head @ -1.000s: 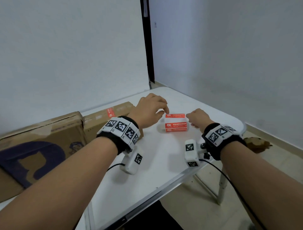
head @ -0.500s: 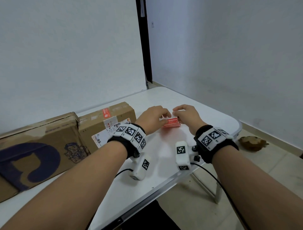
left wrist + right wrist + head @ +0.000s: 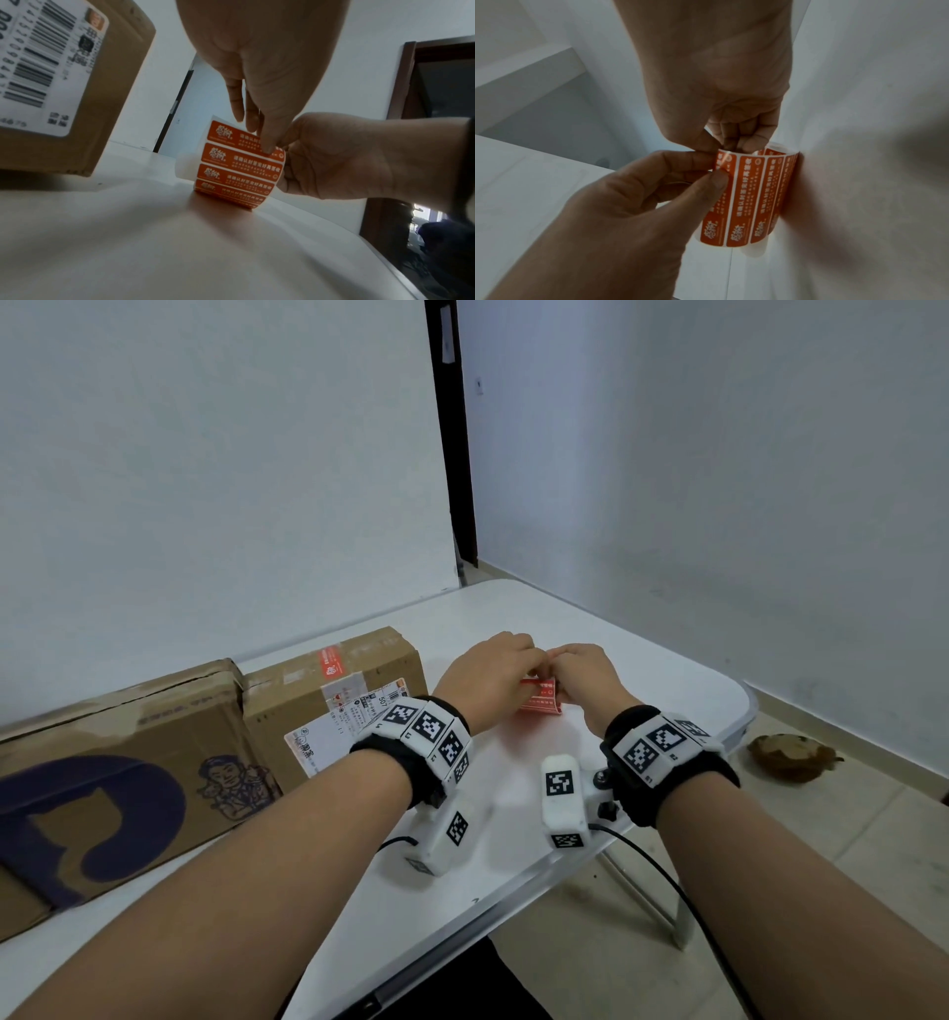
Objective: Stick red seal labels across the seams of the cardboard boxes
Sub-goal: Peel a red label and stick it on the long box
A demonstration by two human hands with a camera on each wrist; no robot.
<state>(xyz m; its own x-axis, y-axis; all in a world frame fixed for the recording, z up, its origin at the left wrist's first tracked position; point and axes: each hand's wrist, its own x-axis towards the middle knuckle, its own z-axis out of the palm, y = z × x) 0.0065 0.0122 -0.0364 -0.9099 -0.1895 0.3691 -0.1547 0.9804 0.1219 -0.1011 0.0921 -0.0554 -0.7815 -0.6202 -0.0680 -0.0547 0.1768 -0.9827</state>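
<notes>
A roll of red seal labels sits low over the white table, between both hands. My right hand holds the roll's end, with fingers tucked into the core and the thumb outside. My left hand pinches the end of the outermost label between thumb and forefinger. In the left wrist view the roll touches the tabletop. A small cardboard box to the left carries one red label across its top seam. A larger box lies beside it.
The table's front edge and rounded right corner lie close to my wrists. A brown object lies on the floor at the right. White walls stand behind, split by a dark door frame.
The roll has come nearer to me and the small box. My right hand has closed on its end, and my left hand has shifted from resting on it to pinching a label end.
</notes>
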